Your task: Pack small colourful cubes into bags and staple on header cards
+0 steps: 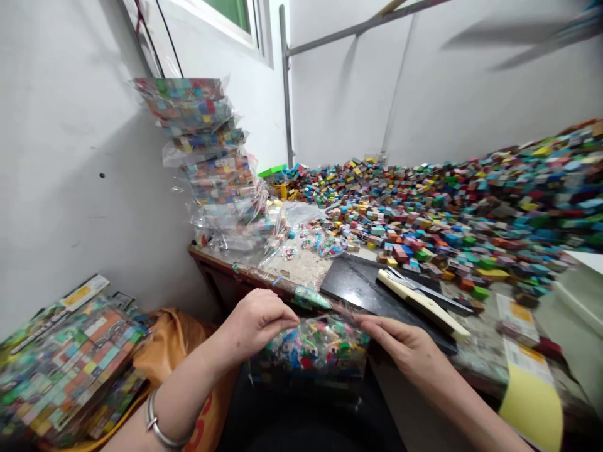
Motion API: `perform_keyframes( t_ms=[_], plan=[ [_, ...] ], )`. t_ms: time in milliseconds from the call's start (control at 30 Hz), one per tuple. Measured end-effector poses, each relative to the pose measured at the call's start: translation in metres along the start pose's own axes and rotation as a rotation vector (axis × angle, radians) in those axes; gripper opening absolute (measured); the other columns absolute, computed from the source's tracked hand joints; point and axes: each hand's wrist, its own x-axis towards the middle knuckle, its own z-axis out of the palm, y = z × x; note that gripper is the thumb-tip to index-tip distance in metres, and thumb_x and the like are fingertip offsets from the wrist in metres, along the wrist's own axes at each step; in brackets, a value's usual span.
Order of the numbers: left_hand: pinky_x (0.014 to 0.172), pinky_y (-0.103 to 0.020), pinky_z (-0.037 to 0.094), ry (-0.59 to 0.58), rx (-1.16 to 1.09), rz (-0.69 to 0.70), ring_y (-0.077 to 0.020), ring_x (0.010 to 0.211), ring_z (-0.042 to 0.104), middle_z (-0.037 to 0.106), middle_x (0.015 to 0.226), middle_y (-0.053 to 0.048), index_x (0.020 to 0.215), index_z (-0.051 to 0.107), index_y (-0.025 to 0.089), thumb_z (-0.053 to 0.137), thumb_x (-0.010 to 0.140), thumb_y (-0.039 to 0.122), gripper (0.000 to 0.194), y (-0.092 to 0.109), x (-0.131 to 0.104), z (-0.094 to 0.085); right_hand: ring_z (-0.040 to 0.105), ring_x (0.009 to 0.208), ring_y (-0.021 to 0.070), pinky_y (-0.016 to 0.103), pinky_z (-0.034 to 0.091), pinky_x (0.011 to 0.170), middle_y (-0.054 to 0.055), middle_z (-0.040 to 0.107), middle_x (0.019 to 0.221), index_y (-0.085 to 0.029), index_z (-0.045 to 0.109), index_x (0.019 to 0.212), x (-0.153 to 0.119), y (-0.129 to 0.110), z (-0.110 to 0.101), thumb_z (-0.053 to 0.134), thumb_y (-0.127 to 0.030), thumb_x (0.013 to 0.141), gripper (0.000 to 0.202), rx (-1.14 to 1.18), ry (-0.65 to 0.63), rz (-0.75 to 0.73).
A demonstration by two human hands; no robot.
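Note:
A clear plastic bag (320, 348) full of small colourful pieces lies above the person's lap, below the table edge. My left hand (264, 320) pinches the bag's top left corner, its fingers pressed together. At the top right corner, my right hand (391, 336) is closed on the bag's edge, thumb against fingers. The top edge of the bag stretches between both hands. A bracelet (157, 420) circles the left wrist.
Bagged block sets (211, 169) form a tall stack at the table's left end. Loose coloured blocks (400, 220) are heaped behind. Scissors (428, 292) and a cream tool (419, 304) lie on a black board (348, 282). More bagged sets (80, 370) sit lower left.

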Motion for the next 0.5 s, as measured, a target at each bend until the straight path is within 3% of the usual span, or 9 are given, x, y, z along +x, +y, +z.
perform_keyframes(
  t_ms=[67, 133, 233, 300, 400, 500],
  plan=[
    [0.086, -0.032, 0.037, 0.017, 0.013, 0.016, -0.0125, 0.069, 0.058, 0.068, 0.072, 0.001, 0.078, 0.066, 0.022, 0.053, 0.082, 0.025, 0.014, 0.002, -0.001, -0.001, 0.059, 0.097, 0.0257, 0.038, 0.042, 0.092, 0.002, 0.069, 0.095, -0.025, 0.071, 0.085, -0.001, 0.004, -0.002, 0.059, -0.048, 0.070, 0.030, 0.004, 0.004, 0.028],
    [0.093, -0.036, 0.033, 0.110, 0.021, -0.006, -0.0150, 0.081, 0.058, 0.068, 0.084, -0.001, 0.089, 0.065, 0.023, 0.055, 0.080, 0.027, 0.014, 0.002, -0.007, -0.002, 0.058, 0.099, 0.0274, 0.039, 0.044, 0.090, 0.003, 0.068, 0.098, -0.025, 0.071, 0.087, -0.003, 0.010, -0.002, 0.058, -0.049, 0.070, 0.032, 0.017, 0.006, 0.068],
    [0.097, -0.040, 0.031, 0.461, -0.080, -0.197, -0.0224, 0.107, 0.048, 0.055, 0.117, -0.009, 0.116, 0.052, 0.022, 0.059, 0.076, 0.038, 0.044, -0.002, -0.029, 0.004, 0.056, 0.102, 0.0291, 0.037, 0.049, 0.084, 0.002, 0.067, 0.101, -0.028, 0.070, 0.087, -0.007, 0.018, 0.000, 0.060, -0.046, 0.068, 0.028, 0.086, 0.027, 0.092],
    [0.097, -0.040, 0.032, 0.638, -0.312, -0.334, -0.0248, 0.113, 0.044, 0.045, 0.127, -0.012, 0.126, 0.040, 0.020, 0.055, 0.074, 0.049, 0.062, -0.007, -0.049, 0.015, 0.056, 0.102, 0.0290, 0.035, 0.052, 0.081, 0.001, 0.067, 0.102, -0.030, 0.069, 0.088, -0.010, 0.021, 0.004, 0.061, -0.043, 0.068, 0.025, 0.212, 0.034, 0.118],
    [0.096, -0.039, 0.034, 0.581, -0.712, -0.471, -0.0263, 0.114, 0.044, 0.047, 0.126, -0.014, 0.125, 0.040, 0.018, 0.057, 0.071, 0.051, 0.066, -0.013, -0.073, 0.033, 0.058, 0.098, 0.0281, 0.032, 0.053, 0.078, -0.001, 0.066, 0.103, -0.033, 0.068, 0.089, -0.014, 0.017, 0.011, 0.064, -0.042, 0.066, 0.025, 0.323, 0.044, 0.224],
    [0.090, -0.034, 0.040, 0.571, -0.871, -0.578, -0.0239, 0.104, 0.052, 0.059, 0.112, -0.012, 0.109, 0.055, 0.015, 0.059, 0.076, 0.037, 0.040, -0.013, -0.079, 0.041, 0.058, 0.099, 0.0266, 0.025, 0.053, 0.076, -0.002, 0.066, 0.102, -0.035, 0.070, 0.079, -0.015, 0.013, 0.015, 0.066, -0.048, 0.061, 0.022, 0.268, 0.127, 0.297]
  ],
)
